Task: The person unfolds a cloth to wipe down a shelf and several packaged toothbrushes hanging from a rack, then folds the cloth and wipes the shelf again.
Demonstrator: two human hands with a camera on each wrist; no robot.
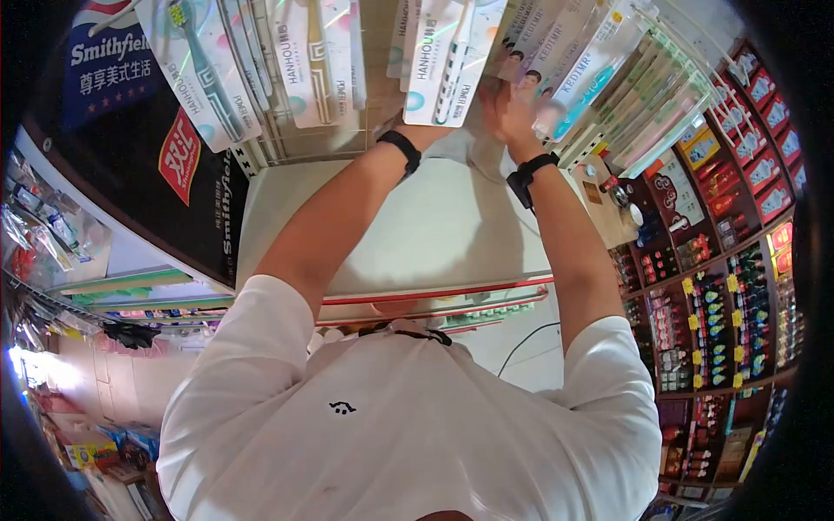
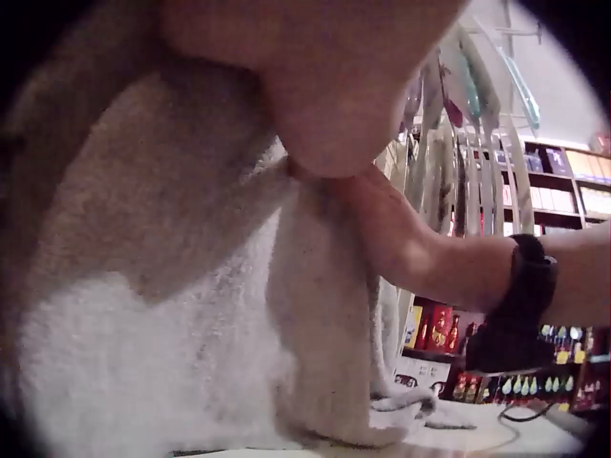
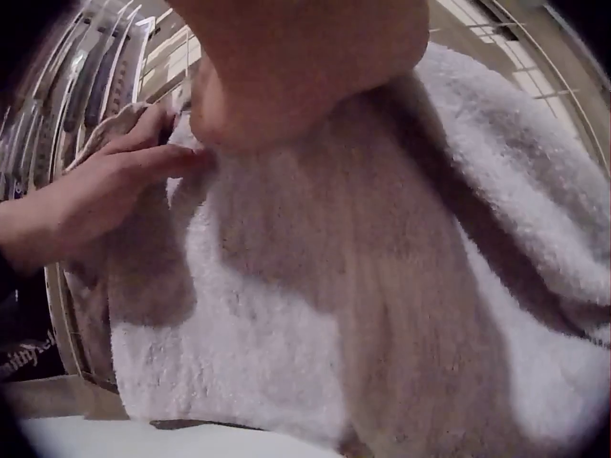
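Observation:
A fluffy white-grey cloth (image 1: pixel 479 156) (image 2: pixel 191 343) (image 3: pixel 239 353) hangs in folds over the white shelf, below the hanging toothbrush packs. My left hand (image 1: pixel 432 135) (image 2: pixel 334 76) (image 3: pixel 95 196) pinches its upper edge between thumb and fingers, as the right wrist view shows; in the head view a pack hides most of that hand. My right hand (image 1: pixel 512 117) (image 2: pixel 396 219) (image 3: pixel 305 67) holds the top of the cloth close beside the left, its fingertips mostly hidden.
Toothbrush packs (image 1: pixel 443 65) hang on hooks just above and in front of the hands, more packs (image 1: pixel 586 82) at the right. Below lies the white shelf (image 1: pixel 417 234) with a red-edged front. A dark sign panel (image 1: pixel 130 130) stands left; stocked shelves (image 1: pixel 712 321) line the right.

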